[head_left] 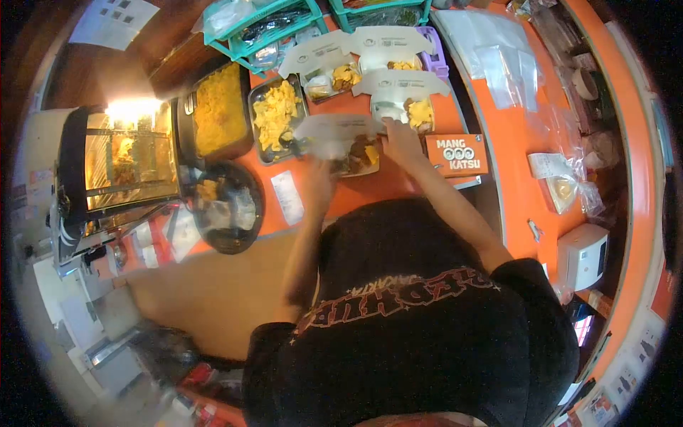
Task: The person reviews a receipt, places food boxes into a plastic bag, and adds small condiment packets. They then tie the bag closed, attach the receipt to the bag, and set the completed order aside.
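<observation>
An open paper takeaway box [366, 165] sits in front of me on the orange counter, with brown pieces and yellow food at its right side. Its raised lid is blurred. My right hand [400, 142] grips the box at its upper right corner, fingers bent over the edge. At the box's left side is my left hand [321, 178], its fingers smeared by motion. Just beyond stand more open boxes: one with yellow-topped food [420, 112], another at the back left [318, 84], and a third at the back [388, 64]. A closed orange box [455, 154] lies right of my right hand.
Left of the boxes are a tray of yellow food [276, 117] and a deep pan [220, 110]. A black round tray [229, 206] and a lit glass warmer [131, 156] stand farther left. A paper slip [287, 197] lies nearby. Teal baskets [263, 28] line the back.
</observation>
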`<state>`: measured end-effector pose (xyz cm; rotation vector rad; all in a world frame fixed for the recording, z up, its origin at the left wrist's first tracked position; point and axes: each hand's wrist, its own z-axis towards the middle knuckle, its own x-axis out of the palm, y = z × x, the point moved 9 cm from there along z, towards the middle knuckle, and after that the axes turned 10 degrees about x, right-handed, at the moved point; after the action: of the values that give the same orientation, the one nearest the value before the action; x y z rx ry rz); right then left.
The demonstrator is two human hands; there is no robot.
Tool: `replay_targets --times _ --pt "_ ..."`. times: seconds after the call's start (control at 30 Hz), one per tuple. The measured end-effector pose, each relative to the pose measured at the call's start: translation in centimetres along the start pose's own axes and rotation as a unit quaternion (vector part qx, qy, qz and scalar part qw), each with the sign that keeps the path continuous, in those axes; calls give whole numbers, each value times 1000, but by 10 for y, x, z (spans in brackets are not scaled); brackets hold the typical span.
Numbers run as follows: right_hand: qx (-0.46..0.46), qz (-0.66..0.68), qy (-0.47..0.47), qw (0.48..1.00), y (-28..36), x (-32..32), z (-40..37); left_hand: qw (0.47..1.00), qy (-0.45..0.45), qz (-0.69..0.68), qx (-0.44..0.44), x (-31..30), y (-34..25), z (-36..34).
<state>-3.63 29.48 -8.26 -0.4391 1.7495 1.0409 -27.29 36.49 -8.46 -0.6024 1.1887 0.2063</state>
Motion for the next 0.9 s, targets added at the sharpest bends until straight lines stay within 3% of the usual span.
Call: replay_targets --times 0.03,0.17,0.27,0.37,0.47,0.57,0.67,0.77,0.87,0.9 --pt "-5 0 -11 1000 2 3 4 999 31 23 -2 10 14 2" --pt "-11 12 -27 999 6 5 8 996 -62 32 -54 -28 23 23" --pt "-22 24 -25 999 10 -2 2 960 -271 57 -32 -88 15 48" --pt "-15 34 -4 999 10 4 -3 985 -164 -13 -54 -57 57 71" --pt "6 73 5 997 18 -1 -21 990 58 -46 -117 -22 71 56" --pt "-32 139 -7 990 8 10 -40 987 17 -122 -103 -25 53 7" --pt "5 149 45 988 -1 35 -51 967 52 -145 -204 -10 55 -32" --pt "30 172 87 981 -6 55 -57 958 85 -163 -219 24 59 -60" --pt "57 284 94 952 -29 84 -49 919 50 -268 -284 10 50 -58" --pt "78 317 135 936 -31 91 -50 920 66 -272 -274 3 44 -53"
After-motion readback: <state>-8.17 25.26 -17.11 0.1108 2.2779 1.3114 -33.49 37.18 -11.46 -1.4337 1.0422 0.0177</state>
